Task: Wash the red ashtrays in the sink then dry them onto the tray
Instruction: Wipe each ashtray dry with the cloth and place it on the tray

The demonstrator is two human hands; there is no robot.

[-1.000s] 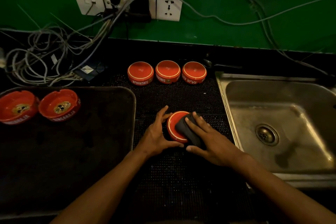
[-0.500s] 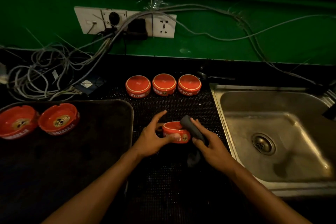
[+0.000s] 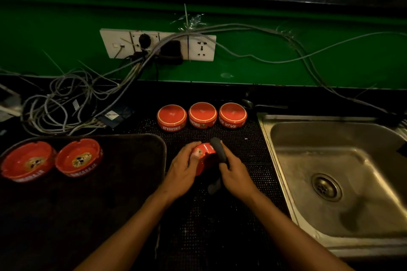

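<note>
My left hand (image 3: 181,169) grips a red ashtray (image 3: 203,154), tilted with its inside facing me, above the black dotted mat (image 3: 220,222). My right hand (image 3: 236,174) presses a dark cloth (image 3: 218,153) against the ashtray's right rim; the cloth's tail hangs below. Three more red ashtrays lie upside down in a row at the mat's far edge: left (image 3: 171,117), middle (image 3: 202,114), right (image 3: 232,115). Two red ashtrays (image 3: 27,160) (image 3: 79,157) stand upright on the dark tray (image 3: 123,160) at the left.
A steel sink (image 3: 330,160) with a drain lies to the right. A tangle of grey cables (image 3: 66,103) covers the counter's back left, running up to wall sockets (image 3: 158,45) on the green wall. A dark spoon (image 3: 259,105) lies behind the sink.
The ashtray was turned from upside down to tilted with its inside facing me. The cloth moved from its base to its right rim. The view tilted upward.
</note>
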